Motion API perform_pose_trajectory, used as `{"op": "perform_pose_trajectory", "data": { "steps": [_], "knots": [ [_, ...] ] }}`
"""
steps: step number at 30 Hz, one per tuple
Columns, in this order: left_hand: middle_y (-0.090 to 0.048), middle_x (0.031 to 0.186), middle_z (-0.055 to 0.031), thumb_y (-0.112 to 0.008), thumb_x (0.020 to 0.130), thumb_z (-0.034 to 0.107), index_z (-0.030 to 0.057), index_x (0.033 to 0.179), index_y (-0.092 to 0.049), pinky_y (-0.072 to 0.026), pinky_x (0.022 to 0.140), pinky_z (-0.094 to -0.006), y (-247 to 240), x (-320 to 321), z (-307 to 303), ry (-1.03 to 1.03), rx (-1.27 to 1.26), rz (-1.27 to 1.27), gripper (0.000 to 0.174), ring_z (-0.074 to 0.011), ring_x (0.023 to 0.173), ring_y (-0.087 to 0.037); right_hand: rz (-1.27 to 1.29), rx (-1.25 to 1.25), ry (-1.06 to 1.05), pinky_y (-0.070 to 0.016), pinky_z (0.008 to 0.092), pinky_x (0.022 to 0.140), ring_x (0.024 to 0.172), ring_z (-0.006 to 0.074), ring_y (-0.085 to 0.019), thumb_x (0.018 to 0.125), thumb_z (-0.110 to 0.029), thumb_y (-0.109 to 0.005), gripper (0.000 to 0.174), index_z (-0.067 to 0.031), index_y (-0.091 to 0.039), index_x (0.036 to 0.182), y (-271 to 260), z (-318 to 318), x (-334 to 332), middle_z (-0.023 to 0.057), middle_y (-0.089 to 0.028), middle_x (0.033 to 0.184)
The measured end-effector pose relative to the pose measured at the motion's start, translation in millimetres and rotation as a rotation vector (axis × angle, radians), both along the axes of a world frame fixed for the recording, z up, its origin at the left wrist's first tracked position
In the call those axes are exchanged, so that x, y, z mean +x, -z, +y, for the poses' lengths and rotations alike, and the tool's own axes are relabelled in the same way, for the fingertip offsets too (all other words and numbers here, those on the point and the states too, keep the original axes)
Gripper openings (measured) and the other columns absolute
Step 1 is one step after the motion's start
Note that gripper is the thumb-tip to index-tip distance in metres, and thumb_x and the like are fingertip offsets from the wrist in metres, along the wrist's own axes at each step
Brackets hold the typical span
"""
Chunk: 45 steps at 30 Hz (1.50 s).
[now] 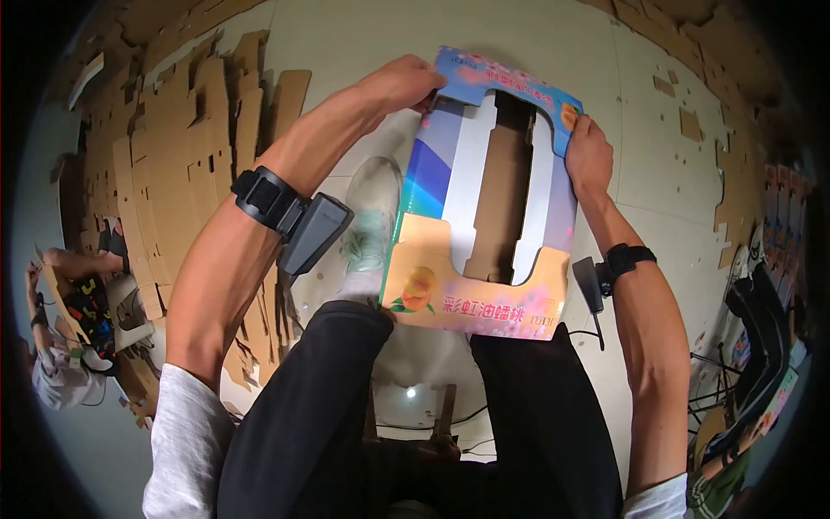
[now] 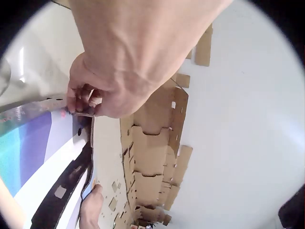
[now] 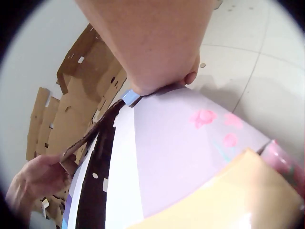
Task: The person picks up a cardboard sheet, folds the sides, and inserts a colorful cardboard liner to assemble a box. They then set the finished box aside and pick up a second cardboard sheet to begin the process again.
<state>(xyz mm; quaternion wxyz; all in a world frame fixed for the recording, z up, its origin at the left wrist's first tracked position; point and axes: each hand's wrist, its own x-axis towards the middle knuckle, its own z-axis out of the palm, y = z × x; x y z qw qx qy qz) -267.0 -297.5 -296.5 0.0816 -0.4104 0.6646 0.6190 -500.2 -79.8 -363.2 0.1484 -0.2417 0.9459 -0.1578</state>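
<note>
A printed cardboard fruit box (image 1: 501, 316), with peach pictures and a long cut-out window in its top, rests against the knees in the head view. My left hand (image 1: 413, 84) pinches the far left corner, thumb and fingers at the edge of the blue end flap (image 1: 510, 73). At the far right corner my right hand (image 1: 590, 154) grips the side of the box, its fingers curled at the edge. White inner panels (image 1: 464, 173) flank the window, and brown cardboard shows inside. In the right wrist view the right fingers are mostly hidden behind the wrist.
Flattened brown cardboard sheets (image 1: 186, 156) are stacked along the left. Small cardboard scraps (image 1: 690, 124) lie on the tiled floor at the right. A shoe (image 1: 372, 208) stands beside the box. Another person (image 1: 65, 372) sits at the far left; printed boxes (image 1: 785, 203) stand at the far right.
</note>
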Motion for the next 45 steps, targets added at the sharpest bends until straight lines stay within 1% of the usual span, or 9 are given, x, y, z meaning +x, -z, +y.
{"op": "perform_pose_trajectory", "data": {
  "steps": [11,17,20,26,29,32,38,42,45],
  "knots": [
    [-0.067,0.072,-0.0068,-0.072,0.096,0.034,-0.0009,0.079,-0.069,-0.0505,0.072,-0.0351,41,11,6,-0.079,-0.197,0.116,0.039,-0.0163,0.069,-0.062,0.013,0.006,-0.037,-0.0527,0.0546,0.098,0.109,0.0474,-0.068,0.106,-0.045,-0.029,0.059,-0.0073,-0.073,0.12,0,-1,-2,0.0251,-0.073,0.116],
    [-0.067,0.081,-0.0106,-0.072,0.099,0.039,-0.0016,0.125,-0.056,-0.05,0.069,-0.034,34,16,29,-0.214,-0.226,0.101,0.05,-0.0156,0.072,-0.061,0.008,0.02,0.004,-0.0519,0.0545,0.099,0.11,0.048,-0.068,0.106,-0.045,-0.03,0.06,-0.0061,-0.073,0.12,-3,-5,1,0.0268,-0.073,0.116],
    [-0.069,0.092,-0.0171,-0.07,0.101,0.041,-0.0018,0.136,-0.042,-0.0532,0.076,-0.0366,77,26,30,-0.134,-0.189,0.134,0.062,-0.0223,0.077,-0.066,0.005,0.017,-0.006,-0.0519,0.0544,0.099,0.11,0.0485,-0.068,0.106,-0.046,-0.031,0.06,-0.0055,-0.073,0.12,-1,-2,0,0.0277,-0.073,0.115],
    [-0.056,0.134,-0.0349,-0.062,0.103,0.043,0.0063,0.149,-0.043,-0.0433,0.112,-0.0484,67,21,52,-0.181,-0.532,-0.105,0.062,-0.0412,0.133,-0.053,0.108,-0.009,-0.065,-0.0505,0.0524,0.102,0.118,0.0461,-0.064,0.105,-0.041,-0.043,0.05,-0.0026,-0.067,0.128,-9,-5,2,0.0272,-0.065,0.132],
    [-0.05,0.146,-0.0278,-0.059,0.104,0.039,0.0107,0.145,-0.056,-0.0341,0.12,-0.0515,47,33,68,0.101,-1.029,0.192,0.05,-0.044,0.142,-0.042,0.278,-0.081,-0.404,-0.0481,0.0519,0.106,0.129,0.0446,-0.057,0.102,-0.035,-0.057,0.048,0.0001,-0.062,0.134,-29,1,19,0.027,-0.054,0.148],
    [-0.048,0.156,-0.0155,-0.056,0.103,0.043,0.0098,0.126,-0.072,-0.0236,0.127,-0.0548,27,35,106,0.492,-0.942,0.337,0.044,-0.0457,0.152,-0.03,0.14,-0.1,-0.721,-0.0421,0.0514,0.113,0.141,0.0463,-0.046,0.099,-0.033,-0.066,0.058,0.0049,-0.054,0.142,-53,18,47,0.0281,-0.043,0.157],
    [-0.047,0.16,-0.0106,-0.056,0.099,0.037,0.0059,0.107,-0.079,-0.0166,0.128,-0.0618,12,38,126,0.611,-0.975,0.217,0.039,-0.0422,0.158,-0.02,0.265,-0.079,-0.633,-0.0192,0.0536,0.127,0.156,0.0454,-0.021,0.094,-0.037,-0.071,0.086,0.013,-0.034,0.154,-44,38,87,0.0279,-0.032,0.164],
    [-0.042,0.162,-0.016,-0.06,0.092,0.031,0.0068,0.116,-0.075,-0.014,0.127,-0.0655,16,33,128,0.633,-1.047,0.143,0.037,-0.0459,0.157,-0.02,0.324,-0.036,-0.622,-0.0201,0.0528,0.128,0.156,0.045,-0.023,0.092,-0.029,-0.071,0.083,0.0132,-0.034,0.154,-43,40,94,0.0286,-0.03,0.165],
    [-0.036,0.163,-0.0253,-0.061,0.091,0.031,0.0088,0.125,-0.071,-0.0128,0.127,-0.0655,26,30,131,0.309,-1.088,0.254,0.042,-0.0507,0.156,-0.018,0.288,-0.06,-0.612,-0.0209,0.0518,0.128,0.156,0.0441,-0.023,0.088,-0.024,-0.072,0.084,0.0134,-0.034,0.154,-38,40,90,0.029,-0.03,0.165]
  ]
}}
